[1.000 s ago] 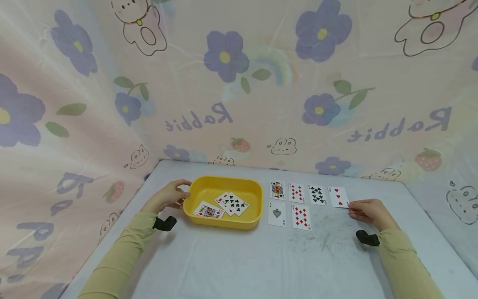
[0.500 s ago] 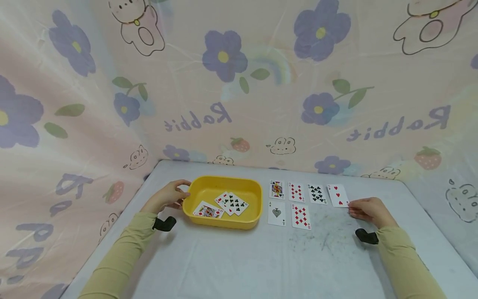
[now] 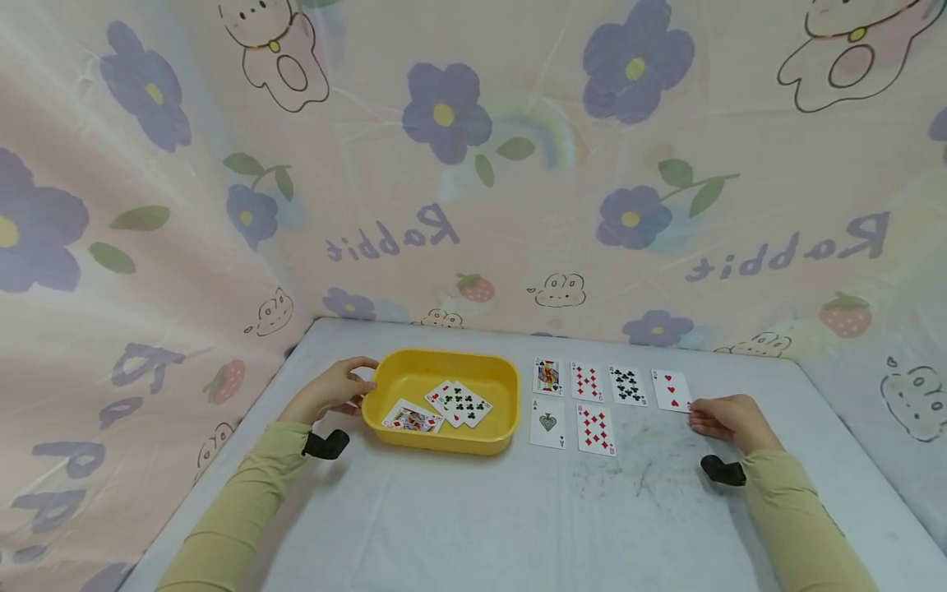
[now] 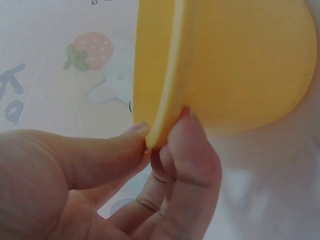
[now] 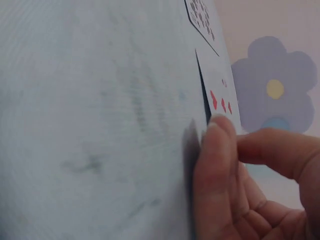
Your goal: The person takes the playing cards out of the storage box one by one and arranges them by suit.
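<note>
My left hand (image 3: 334,386) pinches the left rim of a yellow tray (image 3: 444,444). In the left wrist view, thumb and fingers (image 4: 192,155) close on the edge of the tray's wall (image 4: 240,65). Several face-up playing cards (image 3: 418,416) overlap inside it. At the table's right, my right hand (image 3: 736,422) pinches the lower right corner of a three of hearts card (image 3: 671,390). The right wrist view shows a dark gap beneath this card (image 5: 215,82), its near edge slightly off the table; fingertips (image 5: 217,132) hide its corner.
Left of the three of hearts, a back row holds a jack (image 3: 548,376), a red diamond card (image 3: 587,381) and a black club card (image 3: 629,386). In front lie an ace of spades (image 3: 547,423) and a red diamond card (image 3: 596,429). A printed curtain (image 3: 503,205) stands behind the table.
The three of hearts shifts and turns very slightly in my right hand's pinch, and that hand moves slightly left. My left hand and the tray stay put.
</note>
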### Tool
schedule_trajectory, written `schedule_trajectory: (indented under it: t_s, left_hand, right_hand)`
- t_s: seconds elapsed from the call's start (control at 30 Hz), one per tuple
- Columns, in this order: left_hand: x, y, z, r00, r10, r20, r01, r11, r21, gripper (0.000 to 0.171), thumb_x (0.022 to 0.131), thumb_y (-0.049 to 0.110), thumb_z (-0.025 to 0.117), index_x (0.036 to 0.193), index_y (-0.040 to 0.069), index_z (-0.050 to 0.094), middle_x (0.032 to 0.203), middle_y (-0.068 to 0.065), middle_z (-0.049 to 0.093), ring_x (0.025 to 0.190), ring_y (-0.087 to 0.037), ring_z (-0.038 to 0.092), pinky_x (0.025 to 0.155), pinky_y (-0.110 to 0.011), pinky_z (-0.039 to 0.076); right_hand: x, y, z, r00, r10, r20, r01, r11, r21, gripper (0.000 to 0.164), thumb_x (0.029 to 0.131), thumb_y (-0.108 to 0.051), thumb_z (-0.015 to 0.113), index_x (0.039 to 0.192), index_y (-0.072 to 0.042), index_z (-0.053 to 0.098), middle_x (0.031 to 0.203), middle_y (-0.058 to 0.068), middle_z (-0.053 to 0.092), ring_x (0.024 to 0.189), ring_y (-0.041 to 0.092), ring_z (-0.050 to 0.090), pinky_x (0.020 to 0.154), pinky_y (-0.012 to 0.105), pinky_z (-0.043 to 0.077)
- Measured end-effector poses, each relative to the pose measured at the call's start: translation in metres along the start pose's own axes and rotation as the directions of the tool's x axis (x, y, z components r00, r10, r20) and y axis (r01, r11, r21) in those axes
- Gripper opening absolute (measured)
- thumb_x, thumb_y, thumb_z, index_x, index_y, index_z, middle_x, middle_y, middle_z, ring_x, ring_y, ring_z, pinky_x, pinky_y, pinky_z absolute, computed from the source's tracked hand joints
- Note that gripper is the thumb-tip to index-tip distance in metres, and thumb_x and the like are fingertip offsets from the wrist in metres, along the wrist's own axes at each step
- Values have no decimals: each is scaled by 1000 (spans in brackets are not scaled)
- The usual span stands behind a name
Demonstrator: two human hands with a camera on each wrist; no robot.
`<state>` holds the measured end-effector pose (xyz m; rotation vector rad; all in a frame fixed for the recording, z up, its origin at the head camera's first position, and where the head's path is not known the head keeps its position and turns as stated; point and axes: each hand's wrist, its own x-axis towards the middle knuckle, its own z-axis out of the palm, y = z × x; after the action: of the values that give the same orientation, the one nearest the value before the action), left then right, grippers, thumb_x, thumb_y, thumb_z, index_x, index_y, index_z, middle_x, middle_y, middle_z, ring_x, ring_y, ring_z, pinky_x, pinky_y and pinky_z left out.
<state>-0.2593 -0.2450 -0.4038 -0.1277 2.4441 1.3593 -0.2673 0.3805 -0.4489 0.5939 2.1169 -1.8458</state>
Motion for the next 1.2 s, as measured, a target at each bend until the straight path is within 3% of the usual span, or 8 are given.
schedule_trajectory:
  t_s: [0.17, 0.3, 0.4, 0.53, 0.67, 0.83, 1.03, 1.2]
  left_hand:
    - [0, 0, -1, 1000, -2, 4, 2, 1000, -3, 44, 97, 12, 57, 139, 10, 43, 97, -17, 60, 70, -21, 59, 66, -37, 57]
    - [-1, -2, -1, 1000, -2, 4, 2, 1000, -7, 45, 97, 12, 57, 139, 9, 43, 98, -18, 60, 70, -21, 59, 65, -37, 57]
    - [-2, -3, -2, 1000, -5, 1, 5, 1000, -8, 45, 97, 12, 57, 140, 9, 42, 99, -19, 60, 70, -21, 59, 64, -36, 57]
    - [-2, -3, -2, 1000, -1, 7, 1, 1000, -8, 46, 97, 12, 56, 140, 9, 41, 100, -21, 60, 70, -22, 59, 62, -33, 56]
    - [-1, 1, -2, 1000, 12, 13, -12, 1000, -10, 45, 97, 10, 55, 141, 8, 41, 99, -21, 60, 70, -23, 60, 63, -35, 56]
    - [-1, 4, -1, 1000, 21, 5, -21, 1000, -22, 44, 98, 9, 55, 140, 8, 42, 98, -22, 58, 70, -25, 61, 64, -39, 57]
    - [-1, 5, -1, 1000, 8, -9, -8, 999, -32, 44, 97, 8, 55, 139, 9, 43, 96, -22, 57, 68, -24, 60, 63, -38, 56]
    - [-1, 4, 0, 1000, -3, -14, 3, 1000, -15, 44, 97, 9, 55, 139, 9, 43, 94, -19, 56, 67, -22, 60, 67, -40, 57]
  right_hand:
    - [0, -1, 0, 1000, 8, -18, -8, 1000, 10, 17, 94, -3, 54, 99, 12, 52, 66, 7, 67, 61, 16, 68, 63, 30, 57]
    - [-3, -4, 3, 999, -31, -36, 28, 998, -64, 35, 96, -9, 51, 116, 18, 42, 69, 7, 66, 63, 17, 68, 65, 30, 57]
    - [-8, -12, 8, 993, -117, -34, 109, 978, -177, 49, 98, -15, 49, 126, 22, 34, 73, 6, 66, 65, 16, 68, 65, 30, 57]
    - [-16, -36, 30, 964, -267, -3, 254, 920, -298, 54, 99, -21, 47, 130, 22, 35, 79, 8, 68, 69, 15, 68, 67, 30, 57]
    - [-27, -69, 73, 916, -389, 101, 401, 862, -312, 51, 101, -21, 47, 132, 18, 38, 92, 19, 67, 75, 15, 68, 74, 33, 56]
    - [-40, -108, 146, 832, -435, 345, 529, 811, -251, 43, 100, -19, 52, 128, 13, 45, 104, 28, 64, 84, 24, 68, 80, 38, 55]
    - [-50, -129, 230, 739, -349, 576, 583, 760, -288, 39, 98, -18, 55, 124, 10, 53, 103, 22, 66, 90, 32, 66, 81, 41, 54]
    - [-43, -128, 278, 723, -191, 664, 557, 729, -397, 39, 98, -21, 56, 122, 9, 57, 104, 21, 67, 90, 30, 66, 83, 42, 53]
